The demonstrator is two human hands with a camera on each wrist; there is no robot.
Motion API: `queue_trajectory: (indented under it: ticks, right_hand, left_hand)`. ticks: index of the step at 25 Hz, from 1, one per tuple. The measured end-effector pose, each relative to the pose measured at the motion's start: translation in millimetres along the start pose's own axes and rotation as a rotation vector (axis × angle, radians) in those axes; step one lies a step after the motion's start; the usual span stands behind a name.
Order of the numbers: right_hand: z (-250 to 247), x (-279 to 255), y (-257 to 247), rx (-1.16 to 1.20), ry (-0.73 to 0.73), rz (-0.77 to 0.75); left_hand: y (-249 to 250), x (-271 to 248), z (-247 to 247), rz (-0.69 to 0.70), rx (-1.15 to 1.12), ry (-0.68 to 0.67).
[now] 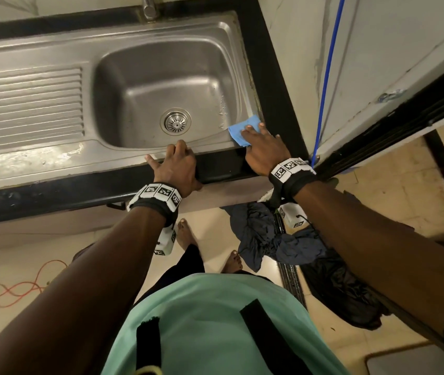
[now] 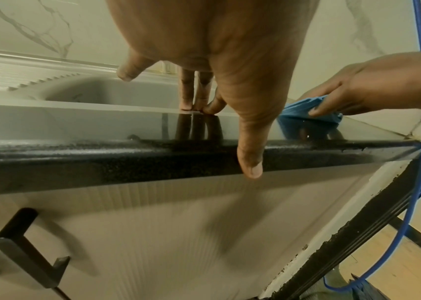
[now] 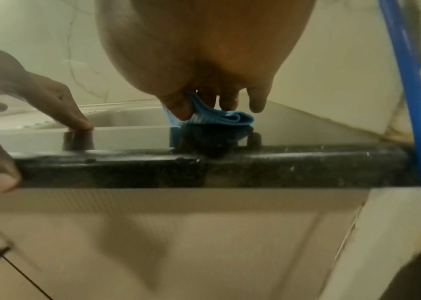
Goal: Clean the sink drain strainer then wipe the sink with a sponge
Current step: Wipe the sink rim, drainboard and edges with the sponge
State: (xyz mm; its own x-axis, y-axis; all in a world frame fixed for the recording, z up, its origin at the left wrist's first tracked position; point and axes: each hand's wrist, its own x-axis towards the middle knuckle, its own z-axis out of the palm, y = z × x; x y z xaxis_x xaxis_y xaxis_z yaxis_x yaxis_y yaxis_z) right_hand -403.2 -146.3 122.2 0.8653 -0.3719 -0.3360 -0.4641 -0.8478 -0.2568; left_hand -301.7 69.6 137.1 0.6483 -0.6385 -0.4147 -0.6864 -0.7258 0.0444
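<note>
A steel sink [image 1: 123, 77] is set in a black counter, with the round drain strainer [image 1: 176, 122] seated in the bowl's floor. A folded blue sponge cloth [image 1: 238, 129] [image 2: 304, 113] [image 3: 219, 118] lies on the sink's front right rim. My right hand [image 1: 258, 142] presses down on it, thumb [image 3: 178, 110] pinching its near edge. My left hand [image 1: 175, 163] rests on the front rim and counter edge, fingertips [image 2: 196, 101] on the steel, thumb [image 2: 251, 162] hanging over the black edge, holding nothing.
A tap base [image 1: 149, 8] stands behind the bowl. The ribbed drainboard [image 1: 26, 104] is to the left. A blue cable [image 1: 326, 77] runs down by a fridge door [image 1: 405, 77] at the right. Dark clothes [image 1: 267, 239] and my bare feet are on the floor below.
</note>
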Motion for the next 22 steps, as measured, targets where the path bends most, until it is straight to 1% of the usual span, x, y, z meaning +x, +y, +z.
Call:
queue_trajectory:
  ticks: [3, 6, 11, 14, 18, 22]
  right_hand:
    - [15.6, -15.4, -10.5, 0.103, 0.050, 0.044]
    - [29.5, -26.7, -22.5, 0.079, 0.068, 0.041]
    - [55.2, -54.8, -32.5, -0.008, 0.100, -0.048]
    - [68.9, -70.9, -32.1, -0.006, 0.111, -0.093]
    - [68.4, -70.3, -33.3, -0.038, 0.070, -0.106]
    - [54.9, -50.3, -45.2, -0.033, 0.015, -0.138]
  left_hand:
    - [1.1, -0.3, 0.4, -0.006, 0.006, 0.002]
    - [2.6, -0.6, 0.5, -0.016, 0.007, 0.005]
    - [4.4, -1.3, 2.9, -0.034, -0.033, 0.016]
    - [3.3, -2.9, 5.4, -0.031, -0.058, 0.030]
    - [0.4, -7.3, 8.1, -0.008, -0.065, 0.050]
    - [-3.4, -7.5, 6.6, 0.014, -0.061, 0.027]
